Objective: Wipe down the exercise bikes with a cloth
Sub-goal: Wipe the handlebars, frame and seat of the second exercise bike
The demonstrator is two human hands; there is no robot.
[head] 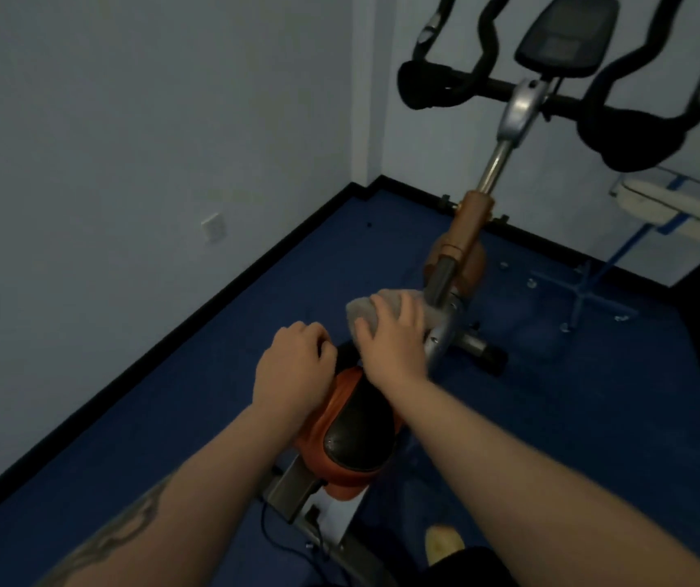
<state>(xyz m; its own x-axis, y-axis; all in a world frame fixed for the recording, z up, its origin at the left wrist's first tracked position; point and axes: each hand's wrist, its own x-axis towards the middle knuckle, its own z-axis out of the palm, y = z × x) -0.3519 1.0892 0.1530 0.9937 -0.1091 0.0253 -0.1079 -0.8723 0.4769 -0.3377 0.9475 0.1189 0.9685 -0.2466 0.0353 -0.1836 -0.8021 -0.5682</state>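
**Over the saddle, cloth on the frame**

At the saddle's (pixel 356 434) nose, the right hand (pixel 395 341) presses a grey cloth (pixel 365 309) to the exercise bike (pixel 467 235), fingers spread. The left hand (pixel 293 370) curls over the saddle edge; its fingertips are hidden.

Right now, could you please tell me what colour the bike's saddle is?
The saddle is black on top with orange sides, seen best, though dimly, in the head view.

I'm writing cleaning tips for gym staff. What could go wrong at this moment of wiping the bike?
1. The cloth sits under flat fingers of the right hand near the frame post; it could slip off or snag.
2. The left hand leans on the saddle, which may swivel.
3. The black cable on the floor could trip a foot.
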